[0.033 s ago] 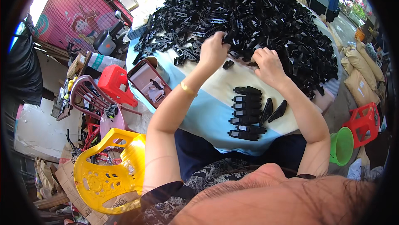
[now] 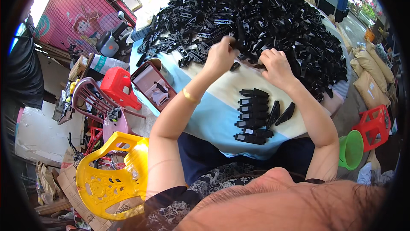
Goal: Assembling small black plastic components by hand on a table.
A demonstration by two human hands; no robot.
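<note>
A large heap of black plastic pieces (image 2: 273, 15) covers the far part of the table. At its near edge my left hand (image 2: 220, 56) is curled, its fingertips partly blurred among the pieces. A loose black piece (image 2: 234, 66) lies just beside it on the cloth. My right hand (image 2: 276, 65) is closed at the heap's edge, thumb and fingers drawn together; whatever they hold is mostly hidden. Nearer to me, several black parts (image 2: 252, 115) lie in a column, with two slim curved black pieces (image 2: 285, 114) to their right.
A phone (image 2: 153, 86) leans against a round container (image 2: 162, 69) at the table's left. A yellow plastic chair (image 2: 112, 175) stands by my left arm. To the right are a green bucket (image 2: 351, 150), a red stool (image 2: 373, 126) and brown sacks (image 2: 369, 88).
My left hand has drawn back slightly toward me from the heap. My right hand and the laid-out black parts look unmoved.
</note>
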